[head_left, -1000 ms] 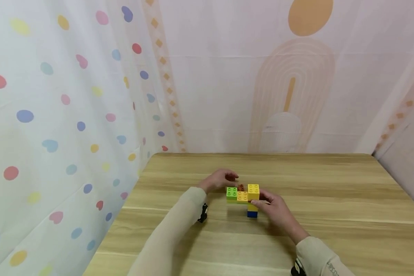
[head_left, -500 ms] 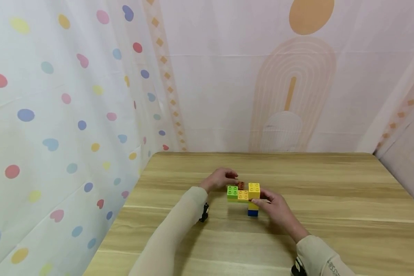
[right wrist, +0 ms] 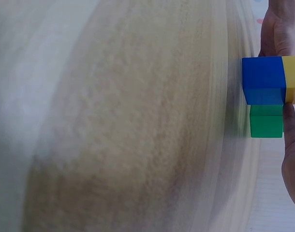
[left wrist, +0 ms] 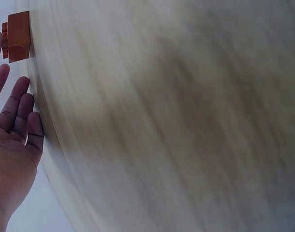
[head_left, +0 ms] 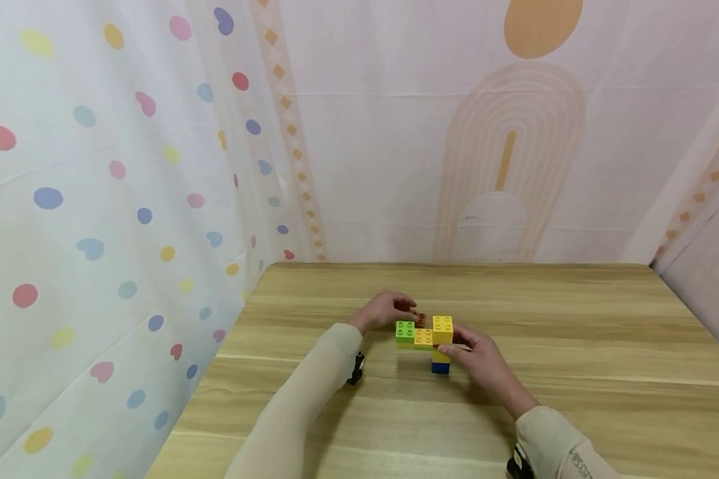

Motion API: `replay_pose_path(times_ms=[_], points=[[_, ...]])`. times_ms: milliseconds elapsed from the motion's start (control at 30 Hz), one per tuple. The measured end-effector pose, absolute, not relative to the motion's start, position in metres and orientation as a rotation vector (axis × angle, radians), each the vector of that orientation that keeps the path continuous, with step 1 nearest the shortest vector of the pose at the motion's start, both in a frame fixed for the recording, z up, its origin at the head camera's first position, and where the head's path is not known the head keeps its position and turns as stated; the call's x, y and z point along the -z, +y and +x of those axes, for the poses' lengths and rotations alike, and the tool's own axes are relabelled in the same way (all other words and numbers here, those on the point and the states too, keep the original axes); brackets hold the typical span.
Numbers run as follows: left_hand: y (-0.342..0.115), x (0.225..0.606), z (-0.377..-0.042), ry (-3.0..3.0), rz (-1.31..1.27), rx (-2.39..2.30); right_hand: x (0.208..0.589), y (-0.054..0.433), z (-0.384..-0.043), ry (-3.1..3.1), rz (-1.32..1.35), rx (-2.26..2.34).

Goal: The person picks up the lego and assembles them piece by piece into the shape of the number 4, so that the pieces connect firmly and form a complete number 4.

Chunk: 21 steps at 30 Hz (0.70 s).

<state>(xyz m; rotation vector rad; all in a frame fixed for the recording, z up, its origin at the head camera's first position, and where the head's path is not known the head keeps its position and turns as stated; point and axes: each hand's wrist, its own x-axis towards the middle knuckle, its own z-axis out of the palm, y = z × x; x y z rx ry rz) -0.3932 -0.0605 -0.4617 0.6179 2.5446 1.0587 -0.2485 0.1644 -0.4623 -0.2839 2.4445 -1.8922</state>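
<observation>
My right hand (head_left: 482, 362) pinches a joined toy-brick build by its yellow tower (head_left: 443, 326), thumb on the near side. A dark blue brick (right wrist: 264, 81) forms the tower's base. Leftward from the tower reach an orange-yellow brick (head_left: 423, 337) and a light green brick (head_left: 405, 330). In the right wrist view a green brick (right wrist: 266, 122) shows beyond the blue one. My left hand (head_left: 386, 311) has relaxed fingers beside a reddish-brown brick (left wrist: 19, 36), which sits behind the build. One digit lies close to its studs; whether it touches them I cannot tell.
The wood-grain table (head_left: 575, 332) extends around both hands. Behind it hangs a pale curtain (head_left: 383, 166) with a rainbow print, and a dotted curtain (head_left: 126, 266) runs along the left. A black device (head_left: 356, 369) is on the left wrist.
The head view shifts slightly. Slightly more space shows between the reddish-brown brick and the build. My right hand keeps its grip on the yellow tower, and my left hand stays beside the brown brick.
</observation>
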Motion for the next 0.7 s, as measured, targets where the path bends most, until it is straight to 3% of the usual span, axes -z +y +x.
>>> replay_pose_path(times_ms=[700], points=[[-0.06, 0.4642, -0.3938, 2.574, 0.695, -0.989, 0.4622, 0.1648, -0.2479, 2.437, -0.303, 1.882]])
